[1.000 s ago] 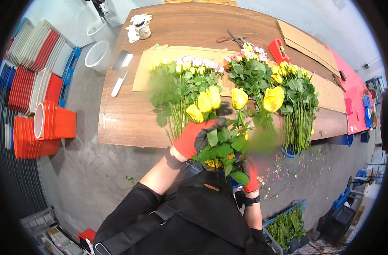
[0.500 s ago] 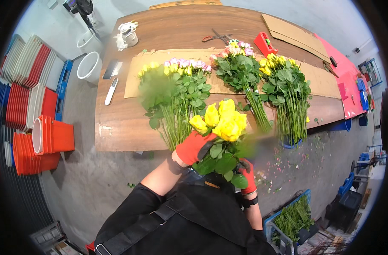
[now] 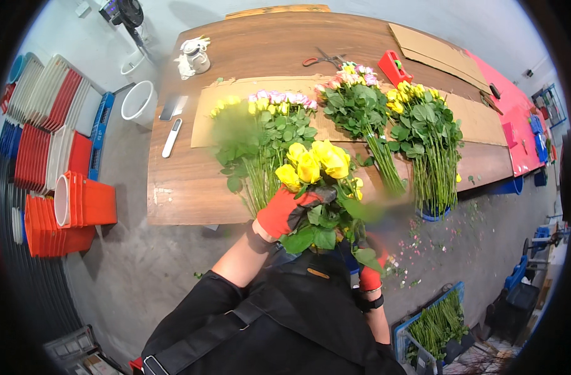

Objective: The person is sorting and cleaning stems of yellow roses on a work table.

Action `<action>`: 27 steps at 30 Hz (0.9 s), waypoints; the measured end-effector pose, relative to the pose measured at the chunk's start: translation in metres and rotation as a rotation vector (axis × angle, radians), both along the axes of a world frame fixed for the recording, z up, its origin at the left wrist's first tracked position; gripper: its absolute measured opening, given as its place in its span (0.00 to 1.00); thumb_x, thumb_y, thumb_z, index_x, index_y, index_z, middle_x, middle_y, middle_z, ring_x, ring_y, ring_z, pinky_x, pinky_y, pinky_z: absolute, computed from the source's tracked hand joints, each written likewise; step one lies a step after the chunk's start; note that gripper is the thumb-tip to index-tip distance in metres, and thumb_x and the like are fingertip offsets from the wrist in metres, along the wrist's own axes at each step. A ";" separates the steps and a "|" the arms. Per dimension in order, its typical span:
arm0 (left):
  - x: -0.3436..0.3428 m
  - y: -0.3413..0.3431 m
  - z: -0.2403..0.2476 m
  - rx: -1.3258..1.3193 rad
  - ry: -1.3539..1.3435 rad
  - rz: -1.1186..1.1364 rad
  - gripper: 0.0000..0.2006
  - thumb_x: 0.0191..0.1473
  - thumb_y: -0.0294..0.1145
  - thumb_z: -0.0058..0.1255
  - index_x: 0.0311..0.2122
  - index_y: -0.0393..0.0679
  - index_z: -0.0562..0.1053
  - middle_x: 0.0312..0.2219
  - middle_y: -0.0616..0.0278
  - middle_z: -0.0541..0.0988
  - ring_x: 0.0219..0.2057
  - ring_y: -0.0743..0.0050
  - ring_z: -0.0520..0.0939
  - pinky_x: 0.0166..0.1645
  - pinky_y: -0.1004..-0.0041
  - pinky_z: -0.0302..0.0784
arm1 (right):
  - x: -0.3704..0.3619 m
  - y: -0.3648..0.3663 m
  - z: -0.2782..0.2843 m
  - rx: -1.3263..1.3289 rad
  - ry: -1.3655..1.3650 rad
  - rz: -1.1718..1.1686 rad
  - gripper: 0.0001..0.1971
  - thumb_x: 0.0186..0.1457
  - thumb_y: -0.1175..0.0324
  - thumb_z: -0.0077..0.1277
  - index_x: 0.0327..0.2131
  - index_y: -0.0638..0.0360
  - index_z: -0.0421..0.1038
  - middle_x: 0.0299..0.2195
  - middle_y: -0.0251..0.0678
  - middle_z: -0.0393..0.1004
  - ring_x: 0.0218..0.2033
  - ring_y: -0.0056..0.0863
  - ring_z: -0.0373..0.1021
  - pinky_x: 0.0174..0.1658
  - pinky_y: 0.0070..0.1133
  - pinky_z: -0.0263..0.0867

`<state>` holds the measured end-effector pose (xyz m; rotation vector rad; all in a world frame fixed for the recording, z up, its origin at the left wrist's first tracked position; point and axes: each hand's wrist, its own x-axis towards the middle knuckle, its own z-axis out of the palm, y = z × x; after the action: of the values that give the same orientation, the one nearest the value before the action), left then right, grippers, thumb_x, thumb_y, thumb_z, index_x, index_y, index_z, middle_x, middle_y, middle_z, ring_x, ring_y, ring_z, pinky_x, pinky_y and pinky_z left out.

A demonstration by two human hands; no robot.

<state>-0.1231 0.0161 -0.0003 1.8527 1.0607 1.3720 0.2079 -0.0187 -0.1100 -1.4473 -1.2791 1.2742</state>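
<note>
Several yellow roses (image 3: 317, 164) are gathered in front of my chest, between me and the near edge of the table (image 3: 260, 40). My left hand (image 3: 284, 214), in a red and dark glove, is clamped round them just below the blooms. It is the nearer hand to the flower heads, which sit right above its fingers and lean a little to the right. My right hand (image 3: 372, 270) is lower and off to the right, beside the lower leaves (image 3: 325, 239). Those leaves partly cover it, so I cannot tell whether its fingers are together or apart, or what they hold.

The roses point up and away from me, blooms toward the table. Their long axis runs from the blooms down past my left hand toward my body, slanting slightly right; the stem ends are hidden under the foliage.

Beyond them on the table lie a pink and yellow bunch (image 3: 279, 119) to the left, a mixed bunch (image 3: 359, 106) in the middle and a yellow bunch (image 3: 423, 128) to the right, all with their blooms over cardboard (image 3: 205, 115). Farther back are scissors (image 3: 323, 59) and a red tape dispenser (image 3: 395, 67). Down to my right stands a crate of green stems (image 3: 436, 328), with petals (image 3: 395, 261) scattered on the floor nearby.
</note>
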 end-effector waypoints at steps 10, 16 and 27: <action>0.010 -0.011 -0.009 -0.283 -0.382 -0.093 0.26 0.57 0.31 0.60 0.61 0.48 0.70 0.55 0.62 0.78 0.53 0.63 0.79 0.56 0.63 0.76 | -0.006 -0.009 0.023 0.511 -0.457 0.209 0.23 0.44 0.66 0.70 0.46 0.58 0.79 0.50 0.45 0.75 0.50 0.44 0.73 0.52 0.34 0.70; 0.018 -0.009 -0.026 -0.615 -0.836 -0.282 0.33 0.62 0.27 0.56 0.69 0.48 0.58 0.60 0.60 0.73 0.56 0.66 0.78 0.56 0.65 0.77 | -0.010 -0.006 0.024 0.644 -0.556 0.140 0.23 0.37 0.63 0.68 0.41 0.58 0.78 0.40 0.42 0.76 0.42 0.46 0.71 0.47 0.36 0.66; 0.046 0.007 -0.016 -0.455 -1.157 -0.721 0.28 0.60 0.36 0.43 0.64 0.34 0.63 0.60 0.46 0.72 0.60 0.45 0.73 0.67 0.52 0.66 | 0.016 -0.012 0.012 0.618 -0.611 0.170 0.23 0.33 0.76 0.64 0.40 0.61 0.76 0.40 0.44 0.75 0.42 0.46 0.73 0.46 0.35 0.69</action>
<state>-0.0771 0.0226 -0.0167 0.7008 0.0439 1.2600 0.2237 -0.0306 -0.0980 -1.3108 -2.0118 0.4364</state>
